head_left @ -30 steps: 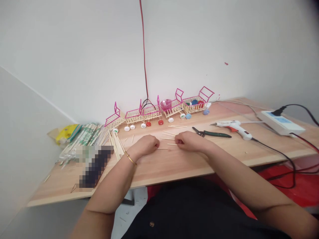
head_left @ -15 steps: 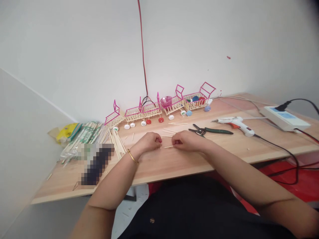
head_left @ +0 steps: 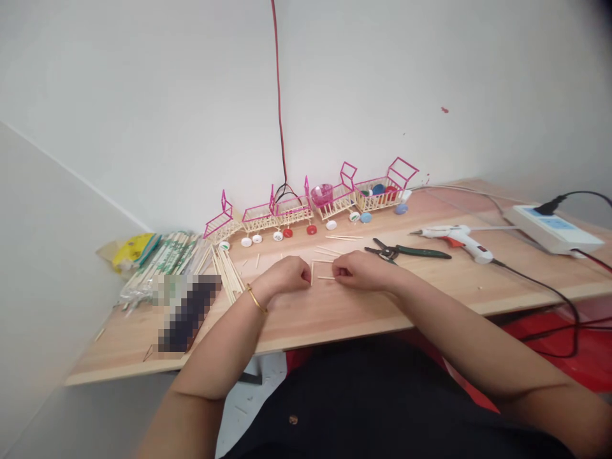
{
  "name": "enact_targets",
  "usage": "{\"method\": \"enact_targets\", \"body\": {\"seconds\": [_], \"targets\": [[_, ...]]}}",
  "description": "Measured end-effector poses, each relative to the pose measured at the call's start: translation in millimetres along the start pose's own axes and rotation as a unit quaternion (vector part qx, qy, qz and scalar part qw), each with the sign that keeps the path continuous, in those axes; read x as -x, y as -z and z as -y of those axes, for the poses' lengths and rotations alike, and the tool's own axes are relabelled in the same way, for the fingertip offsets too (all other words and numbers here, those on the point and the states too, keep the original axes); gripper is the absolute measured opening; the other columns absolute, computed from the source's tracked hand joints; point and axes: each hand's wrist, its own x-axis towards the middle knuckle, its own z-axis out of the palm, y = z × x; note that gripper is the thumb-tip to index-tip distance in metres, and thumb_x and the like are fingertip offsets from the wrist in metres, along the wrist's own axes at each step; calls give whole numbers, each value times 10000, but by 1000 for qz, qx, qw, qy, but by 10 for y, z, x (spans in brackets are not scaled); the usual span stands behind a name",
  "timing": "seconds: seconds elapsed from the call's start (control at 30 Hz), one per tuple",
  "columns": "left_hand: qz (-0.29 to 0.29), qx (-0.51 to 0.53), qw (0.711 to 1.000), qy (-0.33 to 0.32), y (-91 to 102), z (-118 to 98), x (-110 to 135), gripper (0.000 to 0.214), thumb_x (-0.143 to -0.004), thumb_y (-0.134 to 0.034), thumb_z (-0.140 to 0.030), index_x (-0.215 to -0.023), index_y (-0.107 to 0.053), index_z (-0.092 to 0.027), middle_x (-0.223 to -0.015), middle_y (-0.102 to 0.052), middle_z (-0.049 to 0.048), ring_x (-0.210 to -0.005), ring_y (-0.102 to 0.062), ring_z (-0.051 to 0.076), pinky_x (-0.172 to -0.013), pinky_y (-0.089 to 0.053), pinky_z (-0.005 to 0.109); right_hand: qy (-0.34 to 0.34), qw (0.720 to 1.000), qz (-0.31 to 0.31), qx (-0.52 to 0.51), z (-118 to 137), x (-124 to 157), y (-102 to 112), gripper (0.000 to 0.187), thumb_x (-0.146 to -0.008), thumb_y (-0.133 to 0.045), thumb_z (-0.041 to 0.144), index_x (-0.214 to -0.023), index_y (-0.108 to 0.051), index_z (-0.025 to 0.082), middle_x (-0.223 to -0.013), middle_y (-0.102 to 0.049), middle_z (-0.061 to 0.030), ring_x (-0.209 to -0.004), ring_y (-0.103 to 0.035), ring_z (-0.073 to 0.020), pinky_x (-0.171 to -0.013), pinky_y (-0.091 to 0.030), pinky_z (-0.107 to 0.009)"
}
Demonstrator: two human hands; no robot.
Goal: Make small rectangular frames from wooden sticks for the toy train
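My left hand (head_left: 289,274) rests on the table with its fingers curled in a pinch. At its fingertips is a short wooden stick (head_left: 312,274), pointing away from me. Opposite it, my right hand (head_left: 362,271) is closed, and another short wooden stick (head_left: 326,278) sticks out of its fingers to the left. The two sticks lie nearly at right angles, with a small gap between them. Just beyond, more thin loose sticks (head_left: 327,252) lie on the wood, partly hidden by my right hand.
Small stick carts (head_left: 291,213) with pink rims and bottle-cap wheels line the wall. Cutting pliers (head_left: 406,251), a glue gun (head_left: 459,237) and a power strip (head_left: 554,228) lie to the right. Long sticks (head_left: 228,274) and bagged sticks (head_left: 165,261) lie left, beside a blurred dark object (head_left: 186,319).
The stick at my left fingertips now shows along its length, where my fingers partly covered it. Both hands stay in nearly the same place; the whole view has shifted slightly.
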Motion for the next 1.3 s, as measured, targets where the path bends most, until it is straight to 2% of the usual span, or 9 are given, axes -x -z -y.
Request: {"method": "enact_targets", "body": {"seconds": [0.2,0.23,0.3,0.37,0.4,0.43,0.53,0.6,1.3], "targets": [[-35,-104,994,21,-13,-98,50,148,-605,-547,-138,-646,-688,-157,-617,-627,56,-555,-503,146,-519,-331,245,11,1000,-1,3,-1,11,13,101,-749,-517,218,-742,-615,196,-728,-655,-17,-642,-522,-128,-532,-295,-218],[-15,-100,995,11,11,-82,73,138,-598,-560,-136,-646,-688,-158,-619,-628,52,-557,-509,147,-524,-337,244,14,1000,-1,2,-1,15,14,100,-745,-518,215,-740,-616,198,-724,-655,-14,-637,-522,-127,-530,-295,-216],[79,-44,995,-32,72,-24,120,111,-603,-589,-144,-652,-688,-158,-603,-624,32,-549,-517,137,-528,-353,233,26,1000,0,-5,4,20,7,105,-742,-516,211,-743,-621,201,-719,-656,-7,-630,-523,-123,-529,-298,-213],[210,65,972,-82,126,47,149,110,-657,-606,-212,-693,-692,-154,-576,-612,12,-533,-524,121,-524,-371,214,42,999,3,-13,13,18,-8,112,-743,-514,209,-747,-626,200,-715,-654,-5,-621,-522,-120,-531,-303,-212],[224,109,964,-94,140,79,150,141,-683,-603,-244,-735,-696,-152,-590,-619,9,-541,-531,116,-531,-380,207,50,999,2,-14,17,13,-19,115,-743,-513,208,-746,-627,198,-715,-654,-7,-620,-522,-121,-536,-306,-213],[202,140,964,-99,143,104,140,169,-702,-592,-256,-779,-697,-149,-622,-634,9,-561,-540,112,-543,-388,201,57,998,-1,-13,21,7,-30,116,-743,-512,206,-745,-628,195,-716,-654,-10,-621,-522,-122,-543,-310,-215],[27,142,985,-91,94,140,65,217,-693,-549,-162,-851,-694,-136,-761,-676,23,-657,-564,115,-601,-402,198,68,998,-14,-7,27,-16,-58,124,-742,-503,193,-743,-628,191,-724,-656,-20,-629,-524,-129,-561,-317,-222],[-20,117,989,-88,42,138,8,255,-669,-529,-113,-858,-699,-134,-793,-684,25,-683,-567,120,-618,-403,200,73,997,-15,-8,27,-26,-67,130,-742,-499,187,-743,-629,191,-724,-656,-23,-632,-525,-132,-569,-322,-224],[-1,62,991,-116,-87,212,-114,191,-691,-550,-130,-783,-717,-145,-746,-686,14,-645,-563,110,-594,-375,191,87,996,-8,-31,87,-41,-56,136,-731,-494,160,-736,-628,180,-714,-643,-26,-628,-524,-131,-587,-348,-224]]}}
